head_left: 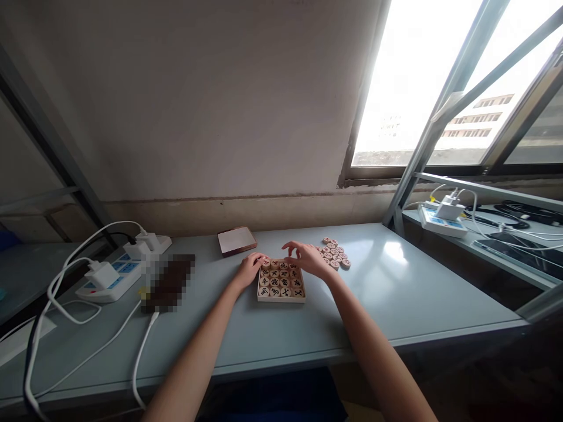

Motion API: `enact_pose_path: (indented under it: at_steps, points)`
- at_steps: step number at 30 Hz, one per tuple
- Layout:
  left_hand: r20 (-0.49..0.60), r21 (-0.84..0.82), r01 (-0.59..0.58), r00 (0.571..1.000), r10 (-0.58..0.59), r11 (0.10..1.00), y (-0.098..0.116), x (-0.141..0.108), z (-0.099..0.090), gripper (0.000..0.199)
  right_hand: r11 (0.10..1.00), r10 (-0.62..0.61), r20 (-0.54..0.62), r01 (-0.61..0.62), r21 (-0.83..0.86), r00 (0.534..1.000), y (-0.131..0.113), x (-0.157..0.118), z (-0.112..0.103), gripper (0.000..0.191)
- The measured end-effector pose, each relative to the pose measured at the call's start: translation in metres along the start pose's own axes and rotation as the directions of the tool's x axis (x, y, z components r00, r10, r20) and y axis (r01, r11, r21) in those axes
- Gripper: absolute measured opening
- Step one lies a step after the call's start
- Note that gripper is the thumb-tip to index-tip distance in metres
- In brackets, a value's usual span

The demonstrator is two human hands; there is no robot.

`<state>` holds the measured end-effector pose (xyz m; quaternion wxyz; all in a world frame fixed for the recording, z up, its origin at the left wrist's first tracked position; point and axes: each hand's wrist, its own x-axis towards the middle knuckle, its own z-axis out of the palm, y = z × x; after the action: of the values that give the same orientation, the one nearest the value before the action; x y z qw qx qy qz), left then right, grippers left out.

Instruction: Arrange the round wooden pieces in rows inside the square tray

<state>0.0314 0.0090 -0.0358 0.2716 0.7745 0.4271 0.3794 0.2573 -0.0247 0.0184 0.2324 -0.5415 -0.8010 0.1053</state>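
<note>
- Sixteen or so round wooden pieces sit face up, packed in rows inside the pale shallow box, and that box lies flat on the table right in front of us.
- Our left hand is at the box's far left corner, fingers curled in; whether they grip the wall or a piece, we can't tell!
- Over to our right hand, hovering across the box's far right side: fingers loosely bent and parted, no piece seen between them.
- Beyond the box to the right we've got a cluster of loose pieces, lying close together; beyond it to the left, the lid rests with its pale inside up.
- Now the feel of it: each piece looks light, hard and stiff, smooth enough to slip a little, and not one to crack easily. We'd pinch a loose one by its round rim, thumb against fingertip.
- The packed ones are trickier, folks, with little room at the sides for our fingertips.
- The full box should be the heavier lift, its thin walls probably flexing somewhat; we'd take it low on two opposite sides and keep it level, or the pieces could slide.
</note>
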Motion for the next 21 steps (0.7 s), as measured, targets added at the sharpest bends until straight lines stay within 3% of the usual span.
enact_pose_path:
  at_steps: [2,4,6,9,14,18,21]
  points:
    - [-0.009,-0.007,0.005,1.000,-0.006,1.000,-0.001,0.000,0.001,0.030,0.979,0.168,-0.035,-0.171,-0.108,0.985,0.010,-0.004,-0.007,0.026]
    - [-0.014,-0.009,0.007,1.000,-0.007,1.000,-0.002,0.001,0.002,0.030,0.896,0.341,-0.067,-0.346,-0.280,0.938,0.016,-0.008,-0.010,0.024]
    - [-0.015,-0.008,0.005,1.000,-0.005,1.000,-0.003,0.001,0.002,0.030,0.807,0.433,-0.079,-0.426,-0.410,0.898,0.016,-0.010,-0.008,0.023]
    - [-0.015,-0.014,0.013,1.000,-0.013,1.000,-0.002,0.001,0.002,0.029,0.782,0.455,-0.073,-0.437,-0.444,0.888,0.010,-0.009,-0.004,0.026]
    - [-0.017,-0.051,0.026,0.999,-0.027,0.998,-0.001,0.000,0.002,0.033,0.751,0.487,-0.228,-0.538,-0.383,0.843,0.023,-0.007,-0.006,0.029]
    - [-0.015,-0.077,0.060,0.998,-0.062,0.995,-0.002,0.001,0.002,0.040,0.785,0.464,-0.214,-0.511,-0.351,0.860,0.041,-0.008,-0.007,0.031]
    - [-0.016,-0.086,0.071,0.997,-0.072,0.994,-0.001,0.001,0.001,0.043,0.809,0.419,-0.216,-0.471,-0.351,0.882,0.039,-0.008,-0.004,0.029]
